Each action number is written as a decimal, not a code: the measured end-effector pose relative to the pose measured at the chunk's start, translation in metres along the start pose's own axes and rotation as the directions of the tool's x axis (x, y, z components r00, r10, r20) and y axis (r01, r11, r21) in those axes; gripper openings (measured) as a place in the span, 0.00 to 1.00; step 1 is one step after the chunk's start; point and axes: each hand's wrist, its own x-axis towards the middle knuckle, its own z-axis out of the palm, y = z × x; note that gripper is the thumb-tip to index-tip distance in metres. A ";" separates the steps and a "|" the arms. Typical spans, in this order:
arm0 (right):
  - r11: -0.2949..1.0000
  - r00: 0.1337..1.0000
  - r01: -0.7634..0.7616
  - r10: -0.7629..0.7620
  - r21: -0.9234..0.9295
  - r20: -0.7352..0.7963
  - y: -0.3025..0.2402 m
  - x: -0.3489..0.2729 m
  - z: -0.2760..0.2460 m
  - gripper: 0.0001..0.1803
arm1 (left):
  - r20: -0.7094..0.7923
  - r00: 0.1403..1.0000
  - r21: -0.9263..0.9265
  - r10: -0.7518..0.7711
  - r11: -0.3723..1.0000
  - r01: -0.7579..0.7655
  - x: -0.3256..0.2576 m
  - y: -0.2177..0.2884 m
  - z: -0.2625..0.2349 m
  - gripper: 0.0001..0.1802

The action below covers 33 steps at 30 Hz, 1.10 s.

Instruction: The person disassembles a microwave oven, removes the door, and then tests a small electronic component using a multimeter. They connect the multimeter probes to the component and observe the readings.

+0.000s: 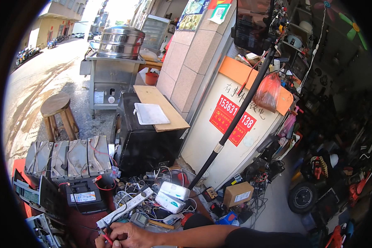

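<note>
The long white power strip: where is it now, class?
In the head view, the power strip lies slantwise, lower left of centre, its near end close to the right hand, its far end left of the two white objects.

Red sign [221,118]: we see large white digits over smaller yellow characters, on the white panel [202,149] beyond and right of our right hand [132,236].
Handwriting [234,90]: dark characters on that panel, just above the red sign.
Green-and-white sheet [220,13]: a square code, on the pillar [196,53] farther beyond our hand.
Black battery [84,185]: white label, beyond and left of our hand; too small for us to read.
Cardboard box [234,189]: white label, right of our hand, likewise.
</note>
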 end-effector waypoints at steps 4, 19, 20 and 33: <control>0.986 0.999 0.012 -0.021 -0.165 -0.050 -0.010 -0.008 0.004 0.10 | 0.039 0.992 -0.193 -0.117 0.973 0.122 0.001 -0.003 -0.003 0.16; 0.858 0.995 -0.097 0.091 0.505 0.037 -0.062 -0.019 0.022 0.45 | -0.014 0.999 -0.061 -0.044 0.997 0.043 0.013 0.013 -0.009 0.19; 0.873 0.995 -0.089 0.099 0.480 0.004 -0.061 -0.019 0.021 0.41 | 0.077 0.993 -0.116 -0.095 0.988 0.103 0.011 0.013 -0.005 0.22; 0.936 0.962 -0.182 0.232 0.301 -0.141 -0.038 -0.016 -0.005 0.18 | 0.343 0.919 -0.320 -0.193 0.896 0.307 -0.009 0.047 0.006 0.12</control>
